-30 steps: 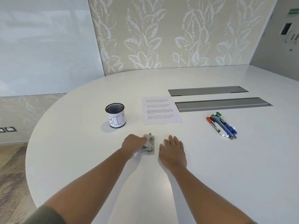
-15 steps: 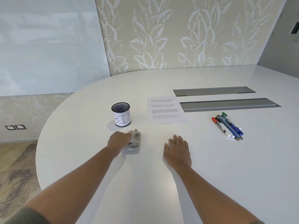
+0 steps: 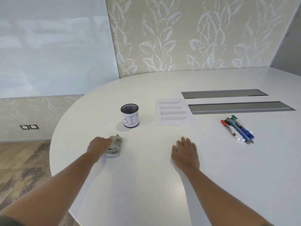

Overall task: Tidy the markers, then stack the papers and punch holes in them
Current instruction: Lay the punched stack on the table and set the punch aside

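so the big white bench point(image 3: 146, 185) has everything laid out around the mesh cup point(image 3: 130, 115), which has a paper label hand-lettered "BIN". Paper point(image 3: 175, 112) sits just right of the cup, printed text too small to read. Markers point(image 3: 237, 129) are bunched well right of the cup, none in it yet, so tidying looks not started. Left hand point(image 3: 97, 148) is curled on the punch point(image 3: 114, 147), just in front of the cup. Right hand point(image 3: 185, 152) lies flat and spread, holding nothing. I'd guess next is reaching right for the markers, marker print unreadable
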Tool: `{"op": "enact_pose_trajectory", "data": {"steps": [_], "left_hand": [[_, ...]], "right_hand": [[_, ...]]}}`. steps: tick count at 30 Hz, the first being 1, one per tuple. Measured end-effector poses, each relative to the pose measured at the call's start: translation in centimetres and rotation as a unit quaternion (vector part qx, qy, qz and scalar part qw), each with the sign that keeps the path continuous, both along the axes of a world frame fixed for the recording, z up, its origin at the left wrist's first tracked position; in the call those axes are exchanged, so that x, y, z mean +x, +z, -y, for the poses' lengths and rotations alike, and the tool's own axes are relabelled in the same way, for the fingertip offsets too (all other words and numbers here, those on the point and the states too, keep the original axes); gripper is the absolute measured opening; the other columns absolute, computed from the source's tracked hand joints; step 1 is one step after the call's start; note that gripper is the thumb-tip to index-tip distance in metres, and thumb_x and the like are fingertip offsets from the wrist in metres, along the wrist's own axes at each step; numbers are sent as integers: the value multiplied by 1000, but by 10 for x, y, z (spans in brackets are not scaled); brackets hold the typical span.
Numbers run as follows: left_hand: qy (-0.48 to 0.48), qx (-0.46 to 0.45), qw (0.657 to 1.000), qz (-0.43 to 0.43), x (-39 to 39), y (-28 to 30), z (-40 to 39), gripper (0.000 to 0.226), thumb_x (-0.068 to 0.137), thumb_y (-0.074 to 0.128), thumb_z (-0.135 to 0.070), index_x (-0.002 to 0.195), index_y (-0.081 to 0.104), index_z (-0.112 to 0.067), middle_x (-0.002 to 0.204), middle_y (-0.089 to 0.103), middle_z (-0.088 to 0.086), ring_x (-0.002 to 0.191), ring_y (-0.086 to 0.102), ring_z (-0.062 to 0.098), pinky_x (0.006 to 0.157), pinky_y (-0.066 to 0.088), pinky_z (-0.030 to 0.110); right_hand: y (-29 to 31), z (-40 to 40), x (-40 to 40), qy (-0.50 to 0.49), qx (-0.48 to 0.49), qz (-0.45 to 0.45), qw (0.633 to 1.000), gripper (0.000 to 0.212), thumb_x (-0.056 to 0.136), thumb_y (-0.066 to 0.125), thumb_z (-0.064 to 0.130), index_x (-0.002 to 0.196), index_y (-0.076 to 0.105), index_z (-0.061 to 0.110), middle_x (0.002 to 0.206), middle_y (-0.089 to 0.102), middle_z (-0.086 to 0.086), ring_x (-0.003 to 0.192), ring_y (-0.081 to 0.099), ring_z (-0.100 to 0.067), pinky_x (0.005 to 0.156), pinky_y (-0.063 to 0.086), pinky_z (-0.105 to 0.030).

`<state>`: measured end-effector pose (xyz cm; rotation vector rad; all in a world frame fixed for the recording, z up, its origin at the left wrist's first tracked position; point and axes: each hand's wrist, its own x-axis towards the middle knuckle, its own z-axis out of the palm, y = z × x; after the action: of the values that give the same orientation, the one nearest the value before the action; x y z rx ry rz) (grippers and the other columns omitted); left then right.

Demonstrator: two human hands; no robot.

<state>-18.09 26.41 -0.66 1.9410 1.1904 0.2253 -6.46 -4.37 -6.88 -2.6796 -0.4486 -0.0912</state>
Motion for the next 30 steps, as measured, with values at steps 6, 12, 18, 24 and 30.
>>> {"op": "enact_pose_trajectory", "data": {"steps": [6,12,18,24,30], "left_hand": [[-2,-5,1000,-11,-9,-3,-5,28,82,57,-33,74,64,-7,77,68,9,71,60,28,64,42,30],[-17,18,999,-32,-12,-1,-4,29,81,58,-36,70,65,-10,74,68,8,65,57,26,59,38,29],[-22,203,979,-9,-5,-1,12,30,84,60,-50,99,65,-24,108,62,2,111,57,27,84,48,38],[-90,243,965,33,14,-3,42,12,85,62,-38,90,69,-31,101,65,-7,106,57,20,81,48,34],[-226,171,957,69,27,-9,75,6,82,70,-37,77,67,-36,88,68,-18,82,61,1,67,37,19]], "right_hand": [[-2,0,1,-3,-2,2,1000,48,100,29,37,136,51,15,161,26,-5,151,12,-21,123,6,-38],[-3,-1,1,-3,-4,7,1000,47,100,29,37,133,53,15,160,27,-5,150,13,-22,123,6,-38],[-2,-1,1,-2,-10,4,1000,47,100,29,37,134,51,15,161,26,-5,150,12,-22,122,6,-38],[0,-2,2,-1,-18,2,1000,47,99,31,38,135,51,14,160,26,-6,150,12,-23,122,6,-39],[2,-3,2,-2,-24,7,1000,45,99,32,37,129,55,13,159,28,-7,150,14,-24,121,8,-40]]}}
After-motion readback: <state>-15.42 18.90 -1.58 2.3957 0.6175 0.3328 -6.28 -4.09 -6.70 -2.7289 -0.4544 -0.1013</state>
